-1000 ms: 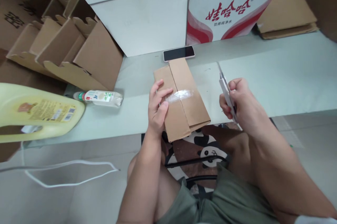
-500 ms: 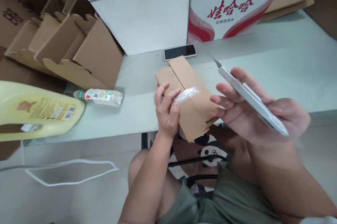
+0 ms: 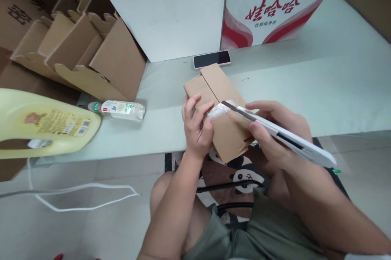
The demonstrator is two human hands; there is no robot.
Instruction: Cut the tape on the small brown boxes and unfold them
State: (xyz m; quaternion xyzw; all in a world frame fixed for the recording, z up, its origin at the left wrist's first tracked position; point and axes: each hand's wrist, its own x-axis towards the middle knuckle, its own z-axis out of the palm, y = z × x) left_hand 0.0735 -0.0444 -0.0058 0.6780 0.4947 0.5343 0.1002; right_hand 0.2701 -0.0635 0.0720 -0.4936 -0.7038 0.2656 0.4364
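My left hand (image 3: pixel 197 125) grips the left side of a small brown cardboard box (image 3: pixel 226 137), its fingers spread over the top face. Shiny clear tape (image 3: pixel 216 111) crosses the seam between the flaps. In my right hand (image 3: pixel 277 129) is a white utility knife (image 3: pixel 290 135), pinched between thumb and fingers. Its blade is out, and the tip lies over the tape near the seam; whether it has pierced the tape I cannot tell. The box rests at the table's near edge, partly over my lap.
A phone (image 3: pixel 212 60) lies just behind the box, before a white carton (image 3: pixel 174 19) and a red-printed carton (image 3: pixel 271 19). To the left are a clear bottle (image 3: pixel 124 110), a yellow jug (image 3: pixel 61 125) and cardboard dividers (image 3: pixel 119 60). A white cable (image 3: pixel 85 186) hangs below the table (image 3: pixel 330 84).
My right hand has turned and moved the knife down to the left, from above the box onto the tape. Its fingers have closed around the handle. My left hand keeps its hold.
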